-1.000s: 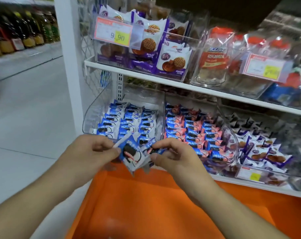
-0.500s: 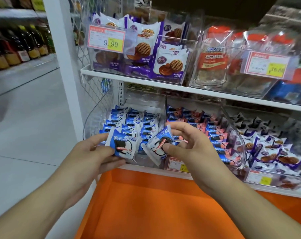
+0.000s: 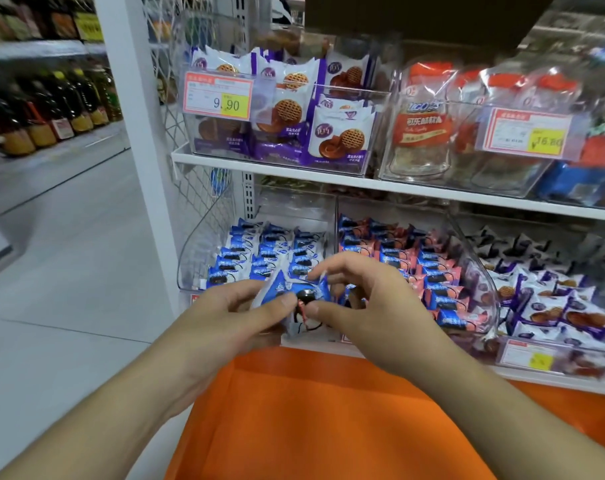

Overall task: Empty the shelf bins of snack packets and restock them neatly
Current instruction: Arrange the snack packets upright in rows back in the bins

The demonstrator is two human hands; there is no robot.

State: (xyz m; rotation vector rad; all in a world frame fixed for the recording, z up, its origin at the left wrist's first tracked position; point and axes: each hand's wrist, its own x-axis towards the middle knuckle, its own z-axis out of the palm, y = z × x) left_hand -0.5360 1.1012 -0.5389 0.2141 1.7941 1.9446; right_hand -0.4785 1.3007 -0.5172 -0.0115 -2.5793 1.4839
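A white shop shelf (image 3: pixel 328 183) is carrying clear bins; at six o'clock of the left bin (image 3: pixel 204 244), both hands are pinching blue snack packets (image 3: pixel 287 292): left hand (image 3: pixel 232 317), right hand (image 3: pixel 363 299). Light, crinkly, slippery film, probably brittle inside, so edges are the best hold. Half a second ago the packets were apart; now they are meeting.

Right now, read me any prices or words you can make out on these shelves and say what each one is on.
"9.90": price tag on the upper left clear bin.
"16.80", blurred: price tag on the upper right bin.
Red pack: printing too blurred to read.
Lower shelf tag: unreadable.
Blue packets in the hands: unreadable.
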